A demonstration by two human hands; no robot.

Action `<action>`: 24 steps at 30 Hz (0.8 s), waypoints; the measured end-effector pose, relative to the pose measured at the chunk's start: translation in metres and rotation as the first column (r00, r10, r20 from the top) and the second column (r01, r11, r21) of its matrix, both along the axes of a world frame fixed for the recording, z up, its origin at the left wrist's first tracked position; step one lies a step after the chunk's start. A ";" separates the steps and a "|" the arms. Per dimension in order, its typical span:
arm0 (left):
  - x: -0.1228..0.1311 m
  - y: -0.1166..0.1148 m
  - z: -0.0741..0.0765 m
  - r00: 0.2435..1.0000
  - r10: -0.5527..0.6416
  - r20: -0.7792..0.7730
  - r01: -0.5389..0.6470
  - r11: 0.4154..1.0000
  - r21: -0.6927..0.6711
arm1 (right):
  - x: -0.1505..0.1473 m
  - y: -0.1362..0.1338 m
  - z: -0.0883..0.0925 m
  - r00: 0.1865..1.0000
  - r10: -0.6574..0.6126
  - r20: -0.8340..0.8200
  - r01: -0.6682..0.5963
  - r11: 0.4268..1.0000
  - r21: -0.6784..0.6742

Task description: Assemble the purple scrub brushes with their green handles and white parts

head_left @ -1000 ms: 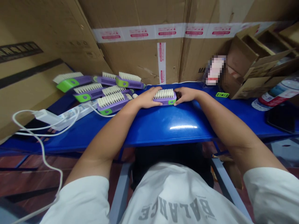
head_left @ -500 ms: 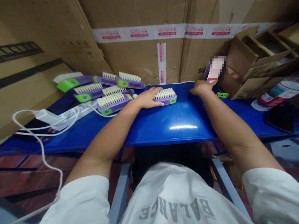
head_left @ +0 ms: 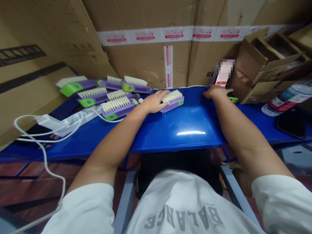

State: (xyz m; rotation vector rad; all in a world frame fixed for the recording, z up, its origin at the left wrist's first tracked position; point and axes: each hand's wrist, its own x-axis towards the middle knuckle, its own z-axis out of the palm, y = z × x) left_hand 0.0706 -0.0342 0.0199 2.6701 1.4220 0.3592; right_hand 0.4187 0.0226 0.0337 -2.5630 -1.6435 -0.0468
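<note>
My left hand (head_left: 154, 101) is closed around the near end of a purple brush (head_left: 173, 101) with cream bristles facing up and a green patch at its right end. The brush sits low over the blue table, slightly tilted. My right hand (head_left: 217, 92) reaches to the back of the table, with thumb and an outer finger spread apart. It is at the foot of a pixelated upright item (head_left: 223, 73) and partly covers a bright green piece (head_left: 234, 99). Its other fingertips are hidden. Several similar purple and green brushes (head_left: 117, 109) lie piled on the left.
A white power strip (head_left: 73, 121) with a plug and white cables lies left of the blue table (head_left: 161, 136). Large cardboard boxes (head_left: 146, 61) wall the back. Open small cartons (head_left: 258, 65), a water bottle (head_left: 284, 100) and a black phone (head_left: 291, 125) are on the right.
My right hand has shifted slightly right, its fingers spreading over the green piece. The brush in my left hand has tilted a little, its right end higher.
</note>
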 end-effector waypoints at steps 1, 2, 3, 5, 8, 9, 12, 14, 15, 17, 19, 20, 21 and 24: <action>0.001 -0.001 0.000 1.000 0.014 0.001 -0.014 1.000 0.005 | 0.001 -0.001 0.000 1.000 0.004 0.024 -0.004 1.000 0.021; 0.003 -0.002 0.001 1.000 0.028 0.002 -0.028 1.000 0.006 | 0.002 -0.002 0.001 0.999 0.000 0.035 -0.001 1.000 0.031; 0.004 -0.003 0.000 0.999 0.039 0.005 -0.039 0.999 0.004 | 0.004 -0.003 0.002 1.000 -0.012 0.028 0.012 1.000 0.028; 0.005 -0.003 -0.001 0.998 0.052 0.018 -0.052 0.999 -0.002 | 0.007 -0.005 0.004 0.999 -0.037 -0.029 0.037 0.999 -0.003; 0.005 -0.002 -0.003 0.997 0.048 0.061 -0.049 0.999 0.014 | 0.009 -0.005 0.005 0.992 -0.039 -0.116 0.037 0.999 -0.018; 0.004 -0.001 -0.003 0.996 0.050 0.076 -0.052 0.998 0.026 | 0.009 -0.004 0.004 0.991 -0.037 -0.126 0.035 0.999 -0.015; 0.003 0.001 -0.004 0.988 0.106 0.110 -0.113 0.992 0.058 | 0.008 -0.003 0.005 0.996 -0.031 -0.089 0.032 0.999 0.007; 0.002 0.002 -0.004 0.977 0.167 0.135 -0.177 0.982 0.071 | 0.007 -0.005 0.008 0.999 -0.037 -0.038 0.038 0.998 0.045; 0.002 0.002 -0.004 0.972 0.186 0.143 -0.197 0.978 0.073 | 0.008 -0.007 0.010 0.999 -0.050 -0.023 0.051 0.997 0.061; 0.001 0.002 -0.003 0.971 0.198 0.135 -0.208 0.976 0.067 | 0.011 -0.011 0.014 0.995 -0.088 -0.054 0.091 0.994 0.059; 0.001 0.003 -0.003 0.975 0.197 0.104 -0.203 0.978 0.054 | 0.015 -0.014 0.016 0.986 -0.107 -0.125 0.114 0.992 0.048; 0.001 0.003 -0.003 0.976 0.196 0.091 -0.201 0.978 0.052 | 0.017 -0.014 0.016 0.985 -0.102 -0.142 0.109 0.993 0.044; 0.001 0.004 -0.003 0.977 0.196 0.085 -0.201 0.978 0.053 | 0.019 -0.013 0.015 0.985 -0.090 -0.147 0.096 0.995 0.034; 0.000 0.006 -0.005 0.977 0.194 0.088 -0.200 0.978 0.066 | 0.025 -0.007 0.010 0.994 -0.013 -0.108 0.011 1.000 -0.019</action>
